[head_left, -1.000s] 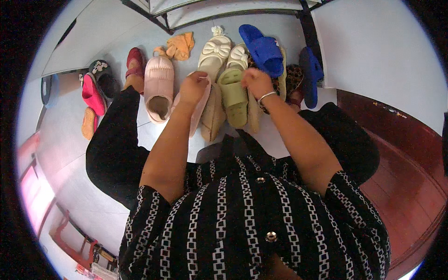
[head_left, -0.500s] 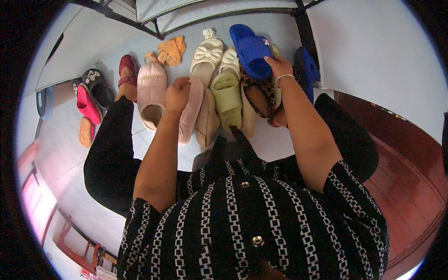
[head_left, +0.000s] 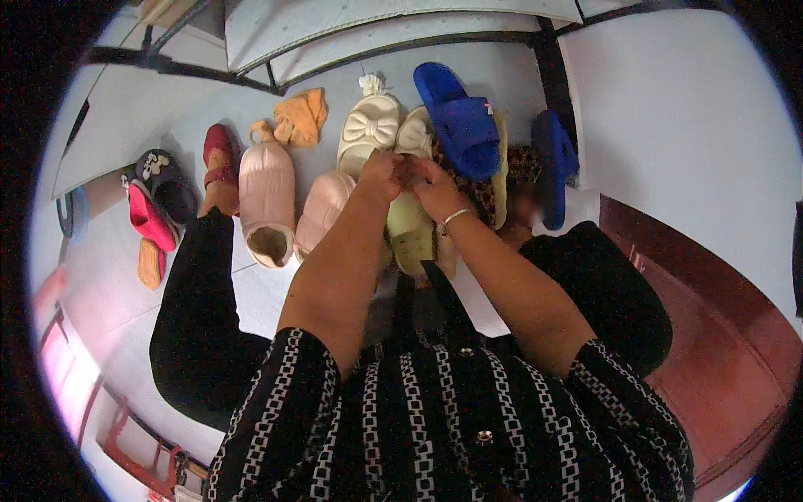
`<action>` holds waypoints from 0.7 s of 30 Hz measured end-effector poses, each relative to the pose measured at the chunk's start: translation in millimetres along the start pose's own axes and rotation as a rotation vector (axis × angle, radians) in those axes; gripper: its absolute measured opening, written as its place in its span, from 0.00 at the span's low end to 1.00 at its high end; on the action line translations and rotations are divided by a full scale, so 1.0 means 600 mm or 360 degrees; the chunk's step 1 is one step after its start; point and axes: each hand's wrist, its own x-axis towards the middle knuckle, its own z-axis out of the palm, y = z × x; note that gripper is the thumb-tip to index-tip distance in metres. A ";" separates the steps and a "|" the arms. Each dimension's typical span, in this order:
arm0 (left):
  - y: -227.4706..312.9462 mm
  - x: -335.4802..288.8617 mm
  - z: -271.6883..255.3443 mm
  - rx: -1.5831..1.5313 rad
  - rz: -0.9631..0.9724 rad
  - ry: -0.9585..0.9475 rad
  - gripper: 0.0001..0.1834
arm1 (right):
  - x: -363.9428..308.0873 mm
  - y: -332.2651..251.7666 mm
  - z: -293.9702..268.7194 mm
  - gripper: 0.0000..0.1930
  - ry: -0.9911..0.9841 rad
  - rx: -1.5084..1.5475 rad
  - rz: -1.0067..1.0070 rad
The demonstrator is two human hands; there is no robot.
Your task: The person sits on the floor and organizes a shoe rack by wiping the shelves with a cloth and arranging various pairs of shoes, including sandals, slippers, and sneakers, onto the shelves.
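Observation:
My left hand (head_left: 386, 175) and my right hand (head_left: 437, 192) meet fingertip to fingertip over the toe end of a light green slipper (head_left: 414, 248). Both have their fingers drawn together; whatever lies between them is too hidden to name. Just beyond are two cream slippers with bows, one (head_left: 370, 123) in plain sight, the other (head_left: 415, 134) partly covered. Right of my right hand, a blue slipper (head_left: 468, 134) rests on leopard-print and pale yellow footwear. Two quilted pink slippers (head_left: 268, 197) lie to the left, the nearer one (head_left: 324, 209) partly behind my left forearm.
A crumpled orange cloth (head_left: 301, 117) lies behind the pink slippers. At the far left are red (head_left: 152, 217) and dark grey (head_left: 167, 184) shoes. Another blue slipper (head_left: 552, 171) leans by the black rack post (head_left: 559, 84). My feet stand either side of the row.
My right hand has let go of the blue slipper and come left. My left hand has left the pink slipper and moved right to meet it. The view has shifted slightly.

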 end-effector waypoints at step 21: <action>0.079 -0.323 0.133 -0.0745 0.0732 -0.0984 0.14 | -0.035 -0.188 -0.045 0.34 -0.0345 0.0675 -0.0480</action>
